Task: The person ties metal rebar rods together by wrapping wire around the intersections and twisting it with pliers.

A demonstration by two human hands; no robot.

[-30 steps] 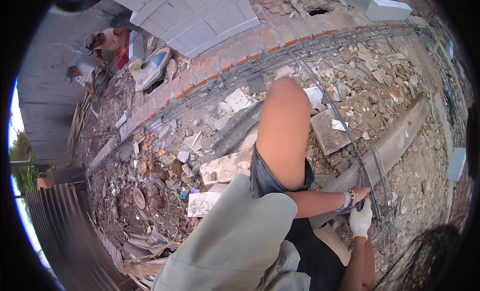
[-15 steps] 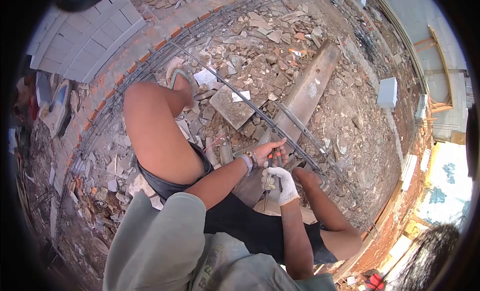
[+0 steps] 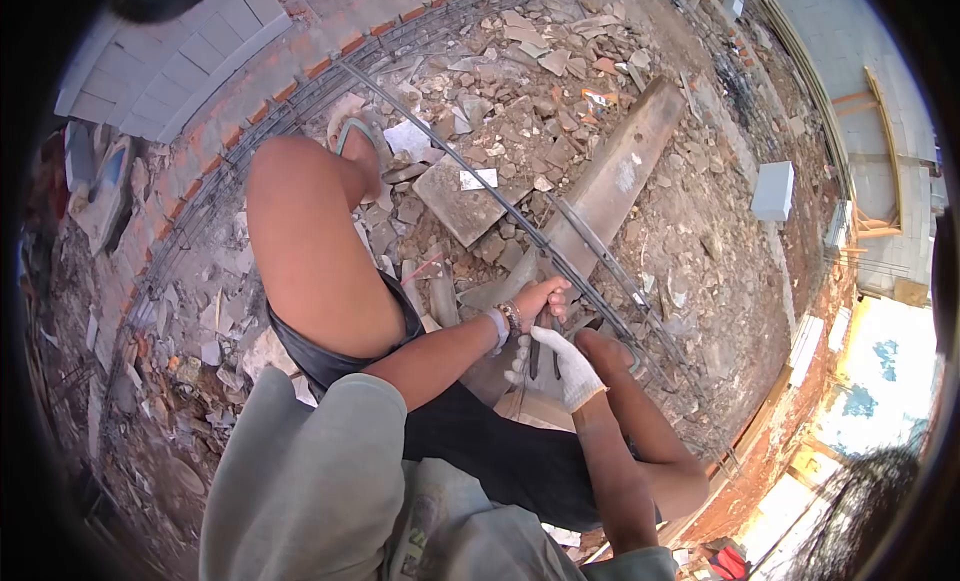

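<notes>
My left hand [image 3: 540, 301], bare with bracelets at the wrist, is closed round the upper end of a dark metal pincer-like tool [image 3: 536, 361]. The tool's two slim dark arms point down toward me. My right hand [image 3: 568, 366], in a white knit glove, is beside and partly round the tool's lower part. Its curled fingers hold thin wires [image 3: 519, 401] that hang below them; their exact grip is partly hidden. Just beyond my hands runs a long bundle of steel rebar [image 3: 480, 181], slanting over a concrete beam [image 3: 610, 181].
Broken rubble [image 3: 540, 121] covers the ground. A square concrete slab [image 3: 455, 206] lies ahead, and a short rebar piece [image 3: 590, 236] crosses the beam. Grey blocks [image 3: 180, 61] are stacked at upper left; a single block [image 3: 773, 191] sits at right. My bent legs flank my hands.
My left hand has closed further round the tool, covering its orange-marked ends. My right hand has turned and shifted slightly, with the tool's dark arms now showing between its thumb and fingers.
</notes>
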